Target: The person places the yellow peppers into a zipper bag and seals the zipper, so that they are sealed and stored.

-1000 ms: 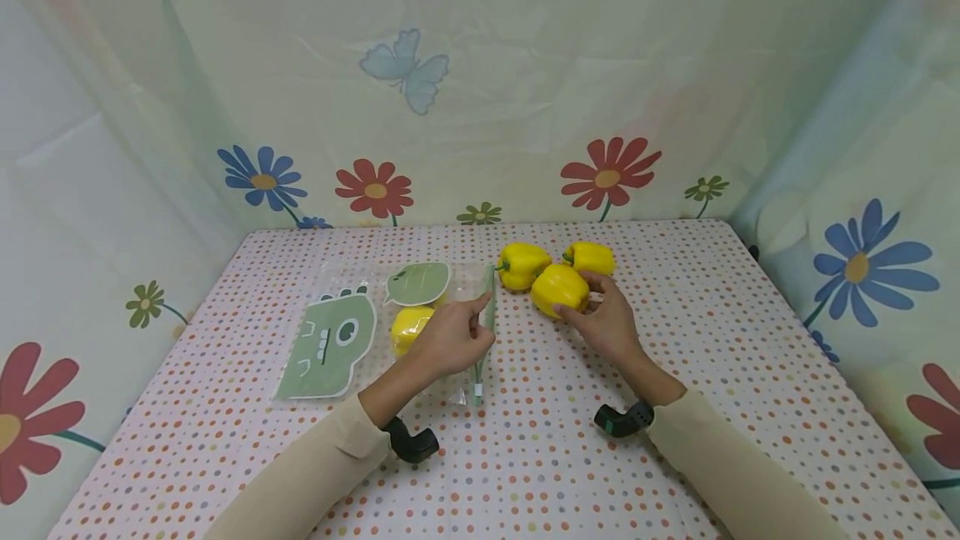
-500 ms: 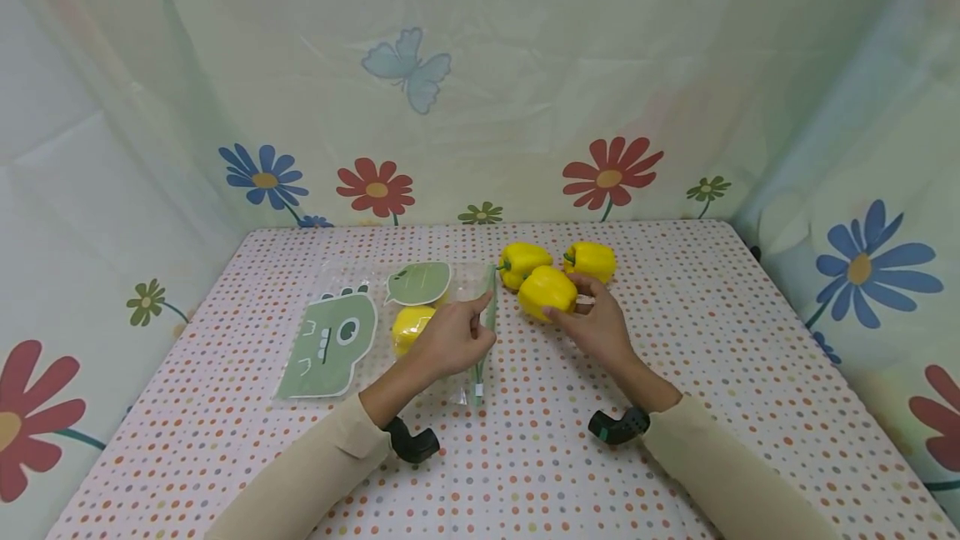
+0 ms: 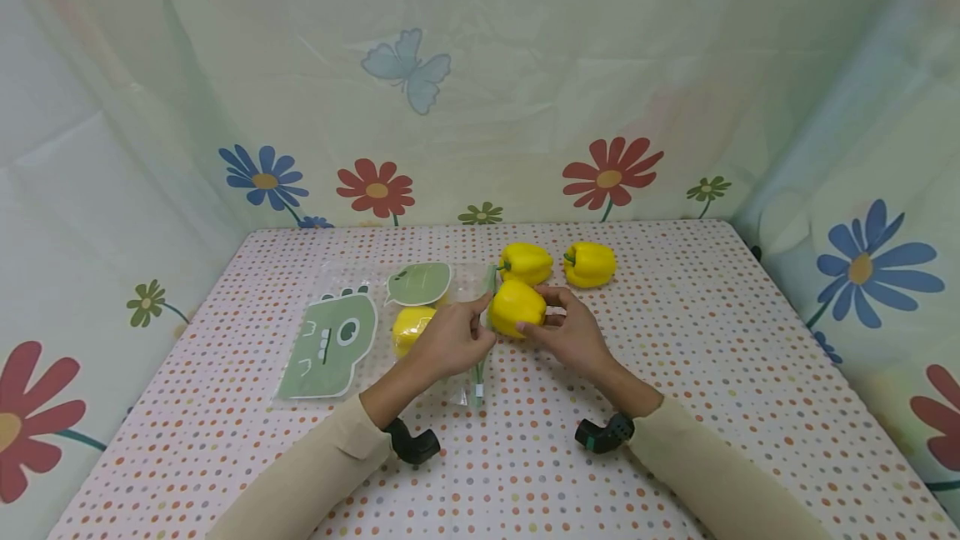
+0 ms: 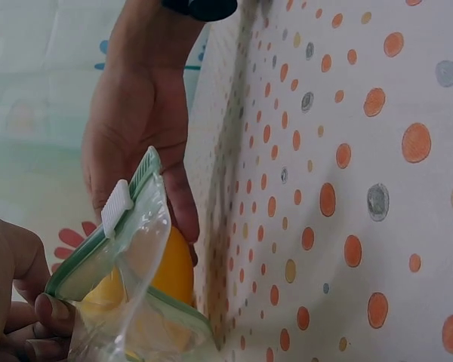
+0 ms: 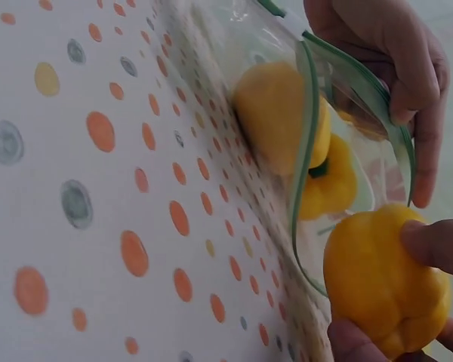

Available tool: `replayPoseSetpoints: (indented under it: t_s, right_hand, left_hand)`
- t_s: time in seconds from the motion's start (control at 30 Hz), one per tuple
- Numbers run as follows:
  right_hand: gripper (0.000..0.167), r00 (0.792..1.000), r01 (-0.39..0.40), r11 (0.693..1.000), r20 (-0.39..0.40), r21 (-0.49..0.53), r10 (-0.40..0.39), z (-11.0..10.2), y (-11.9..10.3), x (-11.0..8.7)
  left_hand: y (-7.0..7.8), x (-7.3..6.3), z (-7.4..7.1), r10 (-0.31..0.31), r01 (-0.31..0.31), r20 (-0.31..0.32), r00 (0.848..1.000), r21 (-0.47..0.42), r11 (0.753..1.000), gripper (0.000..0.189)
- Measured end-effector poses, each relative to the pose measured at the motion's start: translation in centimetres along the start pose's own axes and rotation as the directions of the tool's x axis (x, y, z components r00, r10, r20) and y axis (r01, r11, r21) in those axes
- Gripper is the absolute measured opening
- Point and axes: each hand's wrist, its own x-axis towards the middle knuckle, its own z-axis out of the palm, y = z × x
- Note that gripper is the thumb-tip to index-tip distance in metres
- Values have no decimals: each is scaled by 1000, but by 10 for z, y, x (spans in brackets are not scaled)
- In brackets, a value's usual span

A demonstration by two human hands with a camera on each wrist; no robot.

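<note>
Nearest is the spotted desk [image 3: 517, 473]. Above it, the left hand's [image 3: 453, 340] grip is pinching the green edge of a clear bag [image 3: 367, 332] and the right hand's [image 3: 576, 338] grip is around a yellow pepper [image 3: 517, 308], right by the bag's open mouth. Another pepper [image 3: 411, 329] is inside the bag. Farther back sit two more peppers [image 3: 590, 264], a little apart. Behind everything hangs a flowery cloth [image 3: 517, 90].

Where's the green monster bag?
In the head view, the bag lies left of centre on the table; the left hand holds its mouth, beside the yellow pepper in the right hand.
</note>
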Motion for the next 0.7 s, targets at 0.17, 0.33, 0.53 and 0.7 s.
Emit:
replayPoseSetpoints:
  t_s: [0.17, 0.33, 0.53, 0.7]
  right_hand:
    - [70, 999, -6, 1000, 34, -6, 6, 6, -1, 0]
    - [71, 998, 11, 1000, 63, 11, -12, 12, -1, 2]
    - [71, 995, 27, 999, 94, 47, -32, 20, -2, 6]
    - [70, 994, 62, 998, 93, 14, -63, 25, -4, 8]
  left_hand:
    - [-1, 0, 0, 8, -8, 1, 1000, 5, 1000, 62]
    - [-1, 1, -1, 7, -6, 10, 1000, -5, 1000, 62]
    - [-1, 1, 0, -1, 1, 10, 1000, -6, 1000, 63]
    - [-1, 1, 1, 4, -4, 10, 1000, 7, 1000, 62]
